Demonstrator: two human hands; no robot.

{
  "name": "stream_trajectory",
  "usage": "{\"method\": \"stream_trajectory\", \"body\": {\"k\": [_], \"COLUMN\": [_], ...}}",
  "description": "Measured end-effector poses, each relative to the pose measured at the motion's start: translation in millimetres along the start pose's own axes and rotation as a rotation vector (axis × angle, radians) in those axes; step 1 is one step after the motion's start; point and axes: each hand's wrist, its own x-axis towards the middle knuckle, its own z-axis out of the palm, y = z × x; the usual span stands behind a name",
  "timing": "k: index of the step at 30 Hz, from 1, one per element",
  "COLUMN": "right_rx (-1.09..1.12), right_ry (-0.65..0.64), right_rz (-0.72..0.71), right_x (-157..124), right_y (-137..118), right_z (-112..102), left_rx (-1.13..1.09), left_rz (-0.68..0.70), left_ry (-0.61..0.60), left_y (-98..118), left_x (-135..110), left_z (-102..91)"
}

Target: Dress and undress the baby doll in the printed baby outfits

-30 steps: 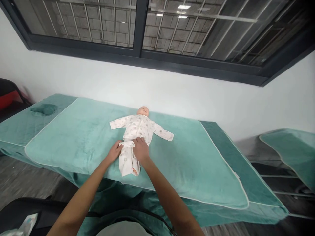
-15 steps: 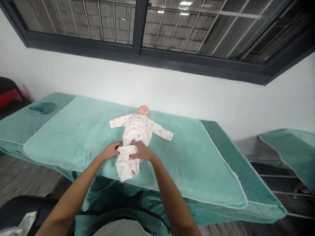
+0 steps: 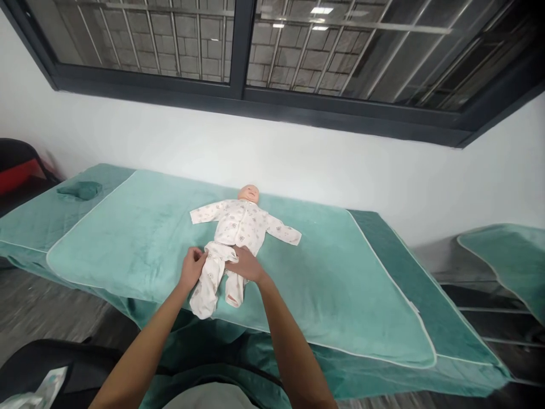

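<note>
A baby doll (image 3: 249, 193) lies on its back with its head toward the wall. It wears a white printed long-sleeved top (image 3: 240, 221), arms spread out. Matching white baby pants (image 3: 206, 289) cover its legs, the waistband up near the top's hem. My left hand (image 3: 193, 266) pinches the pants' edge at the hip on the left. On the other side, my right hand (image 3: 246, 263) grips the waistband, with some fingers hidden under the cloth. At the lower end of one pant leg, a bit of the doll's foot (image 3: 232, 300) shows.
The doll rests on a light green mat (image 3: 327, 284) spread over a green-covered bed (image 3: 460, 324). A face-hole cushion (image 3: 80, 190) lies at the left end. Behind are the white wall and a dark window frame (image 3: 272, 108). A black chair (image 3: 55, 363) holding a package stands lower left.
The pants have been drawn up the doll's legs from a bunched state, and their legs now lie straighter. Both hands have stayed at the waistband, the left slightly more to the left.
</note>
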Motion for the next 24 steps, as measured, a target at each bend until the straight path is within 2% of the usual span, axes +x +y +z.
{"method": "stream_trajectory", "body": {"k": [4,6,9,13,18,21,24], "right_rx": [0.012,-0.024,-0.079,-0.116,-0.163,-0.194,-0.208], "right_ry": [-0.090,-0.079,-0.027,0.053,0.135,0.176,0.192], "right_rz": [-0.092,-0.061,-0.033,-0.041,0.022,0.109,0.171], "right_x": [-2,0,0,-4,-2,6,11], "right_y": [-1,-7,-15,-19,-22,-20,-16], "right_z": [-1,4,12,17,17,17,18], "left_rx": [0.014,0.081,0.205,0.329,0.423,0.385,0.280], "left_rz": [0.012,0.010,0.019,0.124,0.212,0.182,0.106], "left_ry": [-0.164,-0.238,-0.285,-0.275,-0.188,-0.136,-0.159], "left_y": [0,2,5,9,29,42,40], "left_x": [-39,-51,-59,-51,-21,-6,-6], "left_z": [-12.0,-10.4,-4.6,-3.1,-8.0,-7.1,-4.7]}}
